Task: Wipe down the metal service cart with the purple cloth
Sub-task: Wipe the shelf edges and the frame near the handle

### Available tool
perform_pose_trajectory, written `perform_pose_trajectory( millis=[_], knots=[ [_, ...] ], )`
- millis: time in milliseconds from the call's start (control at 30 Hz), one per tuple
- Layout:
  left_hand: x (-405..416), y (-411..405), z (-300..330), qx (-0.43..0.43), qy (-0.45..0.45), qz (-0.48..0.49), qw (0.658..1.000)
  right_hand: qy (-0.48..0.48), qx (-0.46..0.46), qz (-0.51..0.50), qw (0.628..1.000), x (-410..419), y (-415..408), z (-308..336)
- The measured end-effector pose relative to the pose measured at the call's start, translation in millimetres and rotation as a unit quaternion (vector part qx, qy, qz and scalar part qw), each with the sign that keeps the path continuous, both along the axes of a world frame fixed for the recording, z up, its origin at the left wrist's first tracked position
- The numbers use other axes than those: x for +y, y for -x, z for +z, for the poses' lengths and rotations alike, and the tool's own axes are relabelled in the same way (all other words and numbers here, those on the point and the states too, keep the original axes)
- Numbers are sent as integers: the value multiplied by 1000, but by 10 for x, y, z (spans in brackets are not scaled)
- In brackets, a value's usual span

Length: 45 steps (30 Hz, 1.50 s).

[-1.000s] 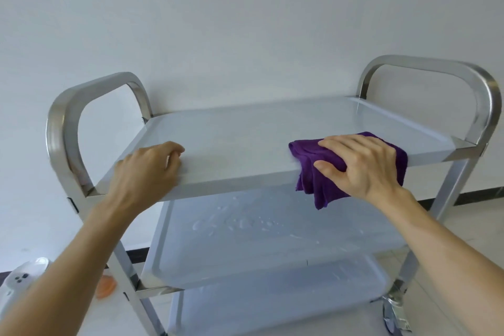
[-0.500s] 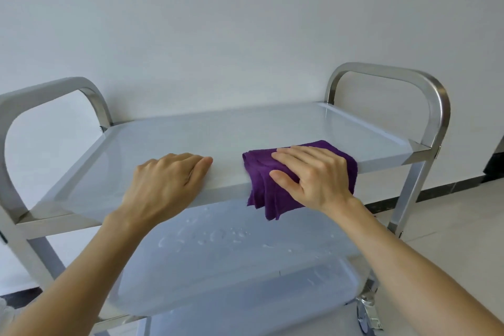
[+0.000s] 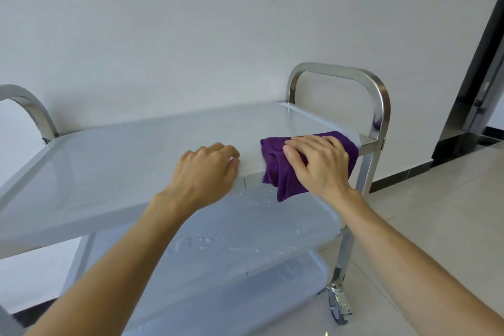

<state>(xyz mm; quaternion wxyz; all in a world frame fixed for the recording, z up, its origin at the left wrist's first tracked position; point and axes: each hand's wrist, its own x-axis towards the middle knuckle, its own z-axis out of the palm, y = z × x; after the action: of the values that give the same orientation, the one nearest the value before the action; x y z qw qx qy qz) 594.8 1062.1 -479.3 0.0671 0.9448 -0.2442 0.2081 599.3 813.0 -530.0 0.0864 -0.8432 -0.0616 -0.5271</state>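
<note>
A three-shelf metal service cart (image 3: pixel 114 161) stands against a white wall, with an arched handle at each end. The purple cloth (image 3: pixel 275 169) is draped over the front edge of the top shelf near its right end. My right hand (image 3: pixel 317 163) presses flat on the cloth, thumb over the hanging part. My left hand (image 3: pixel 207 172) rests on the same front edge just left of the cloth, fingers curled over the rim, holding nothing else. Water drops lie on the middle shelf (image 3: pixel 223 243).
The right handle (image 3: pixel 379 101) rises right behind the cloth. A caster wheel (image 3: pixel 338 305) sits at the cart's front right foot on pale floor tiles. A dark door frame (image 3: pixel 480 68) stands at the far right.
My right hand has slid the cloth along the front edge towards the right end of the top shelf. My left hand has followed to the right along the rim, and my view has swung right.
</note>
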Motion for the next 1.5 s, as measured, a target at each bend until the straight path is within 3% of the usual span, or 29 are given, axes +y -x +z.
perform_pose_trajectory(
  millis=[167,400,600,733,867,967,1067,1133,1200,1267,1400,1500],
  knots=[
    [-82,-88,-110,-31,-22,10,999,45,2,50,998,-160,-23,-43],
    [-91,-73,-131,-31,-71,-29,997,10,43,38,998,-1122,-108,68],
    [-158,-94,-170,-60,-134,-7,989,-81,-13,-4,997,-863,-127,-111],
    [-149,-91,-182,-63,-124,-14,990,-45,-25,-36,998,-655,-35,-241],
    [-155,-106,-166,-59,-126,-19,990,51,66,-7,997,-664,32,-60],
    [-144,-117,-166,-53,-123,-19,991,159,227,28,960,-883,0,216],
    [-145,-115,-162,-47,-120,-16,992,198,284,37,937,-975,-90,299],
    [-148,-90,-142,-35,-124,-12,992,178,230,62,955,-937,-84,208],
    [-155,-75,-131,-29,-127,-8,991,149,97,67,982,-877,-42,41],
    [-157,-80,-105,-23,-124,-2,992,129,21,45,990,-816,-29,-78],
    [-286,-141,-1,15,-136,-11,990,102,63,28,992,-761,15,-94],
    [-509,-182,-22,45,-125,-76,988,80,95,34,992,-759,58,-63]
  ],
)
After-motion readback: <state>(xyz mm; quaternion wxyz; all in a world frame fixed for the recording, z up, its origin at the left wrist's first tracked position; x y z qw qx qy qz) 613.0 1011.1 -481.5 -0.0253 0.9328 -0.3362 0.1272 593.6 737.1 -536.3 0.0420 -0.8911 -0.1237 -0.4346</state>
